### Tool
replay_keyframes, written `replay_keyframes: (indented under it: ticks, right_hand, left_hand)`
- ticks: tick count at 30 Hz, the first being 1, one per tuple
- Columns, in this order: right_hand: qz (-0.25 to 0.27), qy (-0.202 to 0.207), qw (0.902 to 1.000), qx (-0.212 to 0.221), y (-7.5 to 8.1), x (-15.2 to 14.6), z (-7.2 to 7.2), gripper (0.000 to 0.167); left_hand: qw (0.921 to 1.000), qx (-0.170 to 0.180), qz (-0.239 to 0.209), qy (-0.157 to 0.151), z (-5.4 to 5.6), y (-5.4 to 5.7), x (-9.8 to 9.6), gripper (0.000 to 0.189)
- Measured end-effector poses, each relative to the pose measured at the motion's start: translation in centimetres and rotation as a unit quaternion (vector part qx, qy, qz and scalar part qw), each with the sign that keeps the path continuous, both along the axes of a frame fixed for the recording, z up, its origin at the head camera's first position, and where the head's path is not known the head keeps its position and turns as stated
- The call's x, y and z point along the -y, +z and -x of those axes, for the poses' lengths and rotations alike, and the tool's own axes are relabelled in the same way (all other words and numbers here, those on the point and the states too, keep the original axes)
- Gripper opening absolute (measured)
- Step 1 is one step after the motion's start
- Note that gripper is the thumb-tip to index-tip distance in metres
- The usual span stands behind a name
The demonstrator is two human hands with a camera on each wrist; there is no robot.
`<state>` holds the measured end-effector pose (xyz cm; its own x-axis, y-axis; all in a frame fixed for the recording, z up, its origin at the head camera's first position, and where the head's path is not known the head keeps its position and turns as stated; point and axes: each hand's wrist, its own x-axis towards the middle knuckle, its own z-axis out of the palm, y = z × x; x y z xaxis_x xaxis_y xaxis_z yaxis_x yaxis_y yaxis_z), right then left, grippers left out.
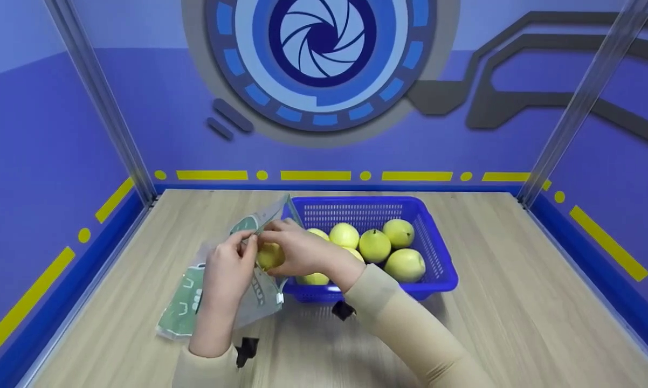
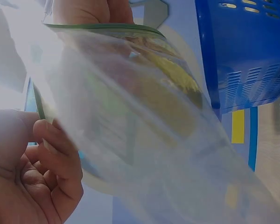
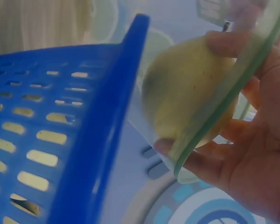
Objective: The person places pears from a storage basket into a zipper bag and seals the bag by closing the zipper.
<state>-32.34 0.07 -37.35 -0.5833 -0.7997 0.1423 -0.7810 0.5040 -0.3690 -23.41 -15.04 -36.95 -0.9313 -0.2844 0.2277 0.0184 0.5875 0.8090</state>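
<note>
My left hand (image 1: 224, 277) pinches the green zip edge of a clear plastic zip bag (image 1: 267, 291) between thumb and fingers. In the left wrist view, the same hand (image 2: 42, 172) is at the bag's mouth. A yellow-green pear (image 1: 270, 256) is in my right hand (image 1: 302, 249), its fingers spread round the fruit. The right wrist view shows this pear (image 3: 186, 91) inside the bag's opening, the green edge crossing in front of it. Through the cloudy plastic (image 2: 130, 154), the pear shows dimly in the left wrist view. A white slider (image 1: 280, 298) sits at the bag's lower corner.
Right beside the bag stands a blue perforated basket (image 1: 437, 253) holding several pears (image 1: 405, 265). Green-printed plastic packaging (image 1: 178, 310) lies on the wooden table (image 1: 518, 302) to the left. Blue walls (image 1: 324, 156) enclose the table's back and sides.
</note>
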Motion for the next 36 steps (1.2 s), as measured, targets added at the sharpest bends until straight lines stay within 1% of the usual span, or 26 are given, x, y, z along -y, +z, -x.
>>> replay_keyframes:
  ticks: [3,6,9,14,16,19,21,25,28,32,36]
  right_hand:
    - [-0.015,-0.004,0.9998,-0.01,-0.2,0.1,0.1,0.065]
    - [-0.006,-0.002,0.9999,-0.009,-0.3,0.0,0.2,0.066]
    - [0.022,0.001,0.9998,-0.003,-0.4,-0.4,0.3,0.063]
    - [0.071,0.002,0.9974,-0.001,-0.8,-1.4,0.4,0.056]
    - [0.084,-0.001,0.9965,0.003,-0.8,-1.8,0.4,0.053]
    - [0.096,-0.007,0.9953,0.011,-0.9,-2.4,0.3,0.05]
    - [0.105,-0.01,0.9943,0.016,-0.9,-2.9,0.2,0.048]
    - [0.125,-0.013,0.9918,0.027,-1.1,-3.7,0.1,0.045]
    - [0.14,-0.019,0.9889,0.047,-1.3,-4.4,0.0,0.043]
    - [0.161,-0.031,0.9842,0.068,-1.6,-5.4,-0.1,0.04]
    - [0.186,-0.03,0.98,0.063,-1.8,-6.3,-0.1,0.039]
  left_hand:
    - [1.0,0.0,0.003,0.001,0.1,-0.1,-0.1,0.032]
    - [0.9999,-0.005,0.008,0.004,0.2,-0.2,0.0,0.032]
    - [0.9998,-0.011,0.014,0.004,0.2,-0.4,-0.1,0.032]
    - [0.9986,-0.042,0.031,0.008,0.3,-0.8,-0.2,0.029]
    - [0.9979,-0.053,0.036,0.007,0.4,-0.8,-0.2,0.028]
    - [0.9974,-0.06,0.04,0.006,0.4,-0.8,-0.3,0.028]
    - [0.997,-0.062,0.046,0.007,0.5,-0.8,-0.4,0.028]
    - [0.9971,-0.052,0.052,0.017,0.5,-0.9,-0.4,0.028]
    - [0.9971,-0.05,0.053,0.024,0.6,-1.0,-0.4,0.028]
    - [0.9962,-0.061,0.056,0.029,0.6,-1.1,-0.4,0.026]
    - [0.9954,-0.07,0.059,0.029,0.6,-1.2,-0.3,0.024]
